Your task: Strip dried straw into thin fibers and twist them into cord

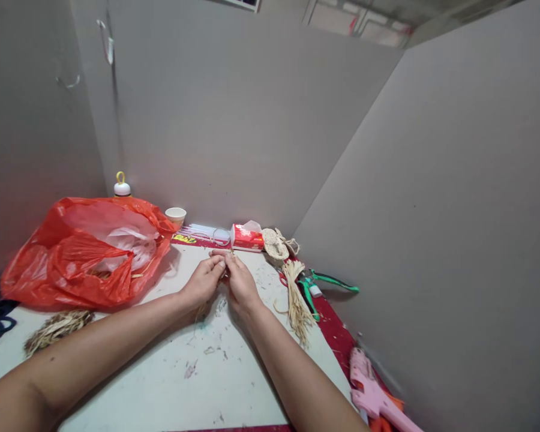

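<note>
My left hand (203, 281) and my right hand (240, 279) meet above the middle of the white board (234, 384), fingertips pinched close together. Between the fingers is a small piece of straw strands, mostly hidden; a tan bit shows at the top of my right hand's fingers. A few thin straw ends (200, 312) hang below my left hand. To the right of my right hand lies a tied bundle of pale straw (296, 297). Behind it are woven straw pieces (275, 244).
An open red plastic bag (72, 264) stands at left, with a brown straw bundle (58, 329) before it. Along the back are a paper cup (175, 216), glue sticks (207, 232) and a red tissue pack (246, 238). Green-handled pliers (333, 280) and a pink glue gun (371, 387) lie right.
</note>
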Action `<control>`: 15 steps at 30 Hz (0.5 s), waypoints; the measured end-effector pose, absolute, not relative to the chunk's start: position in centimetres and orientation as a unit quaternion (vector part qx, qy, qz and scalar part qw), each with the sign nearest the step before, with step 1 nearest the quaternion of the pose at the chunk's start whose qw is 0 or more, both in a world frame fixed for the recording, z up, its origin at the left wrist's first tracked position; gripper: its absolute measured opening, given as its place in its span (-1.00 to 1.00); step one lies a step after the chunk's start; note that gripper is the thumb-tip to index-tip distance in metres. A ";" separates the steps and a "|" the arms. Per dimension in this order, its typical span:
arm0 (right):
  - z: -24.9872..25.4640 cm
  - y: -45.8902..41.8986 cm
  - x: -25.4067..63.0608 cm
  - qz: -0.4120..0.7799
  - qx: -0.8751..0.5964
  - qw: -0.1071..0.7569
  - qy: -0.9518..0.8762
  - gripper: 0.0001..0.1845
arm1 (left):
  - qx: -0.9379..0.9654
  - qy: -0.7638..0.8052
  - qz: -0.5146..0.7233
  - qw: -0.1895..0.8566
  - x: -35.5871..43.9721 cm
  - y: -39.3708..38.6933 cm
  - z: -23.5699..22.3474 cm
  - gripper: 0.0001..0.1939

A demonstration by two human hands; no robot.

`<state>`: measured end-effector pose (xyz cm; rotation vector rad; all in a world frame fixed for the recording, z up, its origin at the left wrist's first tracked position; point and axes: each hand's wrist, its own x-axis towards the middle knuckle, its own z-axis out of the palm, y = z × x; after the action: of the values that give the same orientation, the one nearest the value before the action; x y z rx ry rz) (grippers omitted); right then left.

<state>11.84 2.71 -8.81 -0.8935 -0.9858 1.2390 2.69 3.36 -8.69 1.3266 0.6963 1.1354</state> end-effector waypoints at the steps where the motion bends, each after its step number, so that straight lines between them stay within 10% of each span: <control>1: -8.6 2.8 12.0 0.542 -0.380 0.627 -0.411 -0.67 | 0.590 0.298 0.476 0.580 2.7 3.4 -8.8 -0.72; 15: -6.5 4.3 15.7 0.460 -0.438 0.706 -0.313 -0.75 | 0.627 0.369 0.290 0.622 2.7 2.9 -10.6 -0.76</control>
<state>15.71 4.29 -6.51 -0.9723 -0.6959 1.0214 2.68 2.85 -10.59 1.4414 0.8472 0.6653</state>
